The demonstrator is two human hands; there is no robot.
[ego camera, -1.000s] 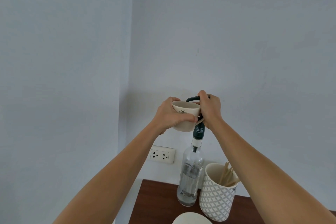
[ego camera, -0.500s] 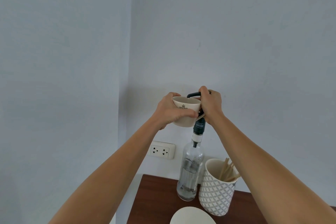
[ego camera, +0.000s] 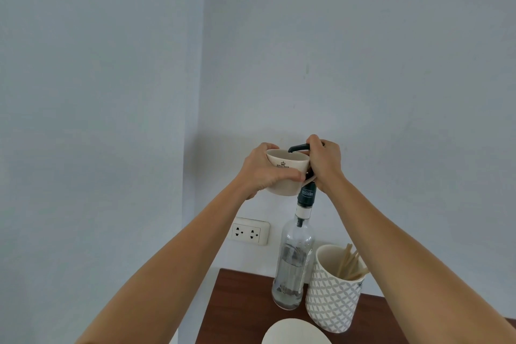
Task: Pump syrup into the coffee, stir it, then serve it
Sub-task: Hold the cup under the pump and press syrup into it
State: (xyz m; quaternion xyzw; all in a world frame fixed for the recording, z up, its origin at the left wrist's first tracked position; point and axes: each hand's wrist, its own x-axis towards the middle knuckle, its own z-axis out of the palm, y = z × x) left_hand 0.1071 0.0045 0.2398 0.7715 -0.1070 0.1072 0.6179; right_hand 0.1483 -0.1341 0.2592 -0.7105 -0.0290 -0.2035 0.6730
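Note:
My left hand (ego camera: 264,172) grips a cream coffee cup (ego camera: 287,170) with a crown logo, holding it up in the air beside the top of the syrup bottle. The black pump spout (ego camera: 297,147) reaches over the cup's rim. My right hand (ego camera: 325,163) is closed over the pump head. The clear glass syrup bottle (ego camera: 291,262) with a dark collar (ego camera: 306,195) stands on the brown table (ego camera: 245,304), with a little liquid in it. The inside of the cup is hidden from me.
A white patterned holder (ego camera: 332,301) with wooden stir sticks (ego camera: 350,262) stands right of the bottle. A white saucer's edge (ego camera: 296,332) shows at the bottom. A wall socket (ego camera: 250,230) sits left of the bottle. Blue walls meet in a corner.
Between the earlier frames the view tilted up a little and the bottle and holder sit slightly higher in frame. Both hands keep their holds on the cup and the pump.

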